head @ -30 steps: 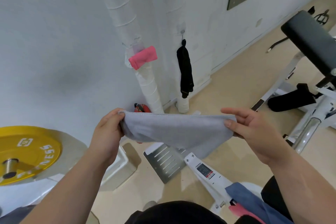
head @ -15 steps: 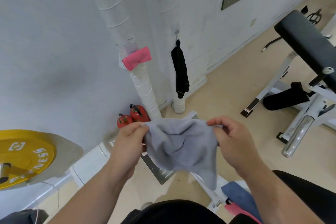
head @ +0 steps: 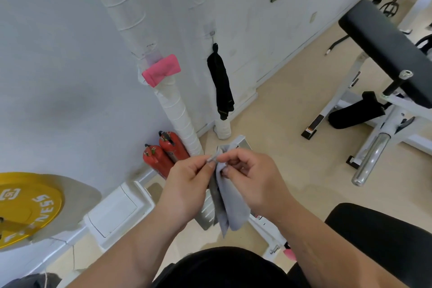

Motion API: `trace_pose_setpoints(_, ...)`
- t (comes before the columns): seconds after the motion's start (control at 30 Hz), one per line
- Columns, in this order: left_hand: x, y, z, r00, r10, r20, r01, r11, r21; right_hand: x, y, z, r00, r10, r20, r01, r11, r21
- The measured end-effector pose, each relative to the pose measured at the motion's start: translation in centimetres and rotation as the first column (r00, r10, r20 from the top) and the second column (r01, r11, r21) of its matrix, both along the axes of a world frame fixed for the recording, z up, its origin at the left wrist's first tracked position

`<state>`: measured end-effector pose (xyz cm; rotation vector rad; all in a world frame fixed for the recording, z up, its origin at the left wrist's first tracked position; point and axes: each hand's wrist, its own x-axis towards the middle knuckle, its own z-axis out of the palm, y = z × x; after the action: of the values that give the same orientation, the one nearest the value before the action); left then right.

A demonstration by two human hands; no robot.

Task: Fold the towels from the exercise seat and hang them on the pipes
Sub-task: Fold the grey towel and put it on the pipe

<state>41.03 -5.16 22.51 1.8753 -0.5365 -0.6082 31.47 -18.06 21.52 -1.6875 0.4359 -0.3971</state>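
Head view: you are looking down at both your hands, held close together in front of your dark clothing.
left hand (head: 187, 184): your thumb and forefinger pinch the top corner of the grey towel (head: 231, 208); the other fingers are curled in.
right hand (head: 252, 182): your fingers are curled and the fingertips pinch the same top edge, right against your left hand's grip.
grey towel: it is doubled over with its layers together and hangs down between your hands, its lower end free above the floor.
near pipe (head: 180, 119): white-wrapped, it rises along the wall just beyond your hands.
pink towel (head: 161, 72): folded, it sits on the near pipe, well above your hands.
black towel (head: 221, 82): it hangs by its top end against the wall, its lower end just above the far pipe (head: 223, 127).
fire extinguishers (head: 163, 156): two red ones stand against the wall, just beside the foot of the near pipe.
weight plate (head: 25, 203): yellow, it is at your left edge.
bench (head: 385, 47): a black pad on a white frame, it is well apart on your right.
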Motion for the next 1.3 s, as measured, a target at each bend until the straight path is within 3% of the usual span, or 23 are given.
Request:
trace_pose_setpoints(0.17,-0.2,-0.1,-0.1,0.997,-0.013,0.079,0.012,1.0,0.024,-0.2,0.3,0.3,0.998,0.025,0.052,-0.024,1.0,-0.007)
trace_pose_setpoints(0.5,-0.5,1.1,0.5,0.982,-0.15,-0.117,0.132,0.98,-0.15,-0.4,0.3,-0.1,0.997,-0.035,0.071,0.04,0.997,-0.071)
trace_pose_setpoints(0.7,-0.3,0.8,0.0,0.992,-0.126,-0.007,0.125,0.99,-0.067,-0.1,-1.0,-1.5,0.993,-0.091,0.07,0.113,0.886,-0.449)
trace_pose_setpoints(0.83,0.7,1.0,0.3,0.987,-0.136,0.083,0.136,0.991,0.008,-0.6,-3.8,-2.8,0.998,-0.005,-0.061,-0.029,0.843,-0.537)
trace_pose_setpoints(1.03,3.1,2.2,1.0,0.958,-0.198,0.208,0.175,0.977,0.125,-1.9,-7.6,-3.0,0.94,0.208,-0.27,-0.326,0.783,-0.53)
trace_pose_setpoints(1.17,3.2,2.4,1.6,0.919,-0.283,0.275,0.243,0.955,0.172,-1.5,-8.1,-2.4,0.907,0.297,-0.298,-0.42,0.679,-0.602)
trace_pose_setpoints(1.3,4.3,2.2,1.7,0.916,-0.255,0.311,0.198,0.959,0.204,-1.4,-8.6,-1.3,0.948,0.27,-0.171,-0.319,0.764,-0.561)
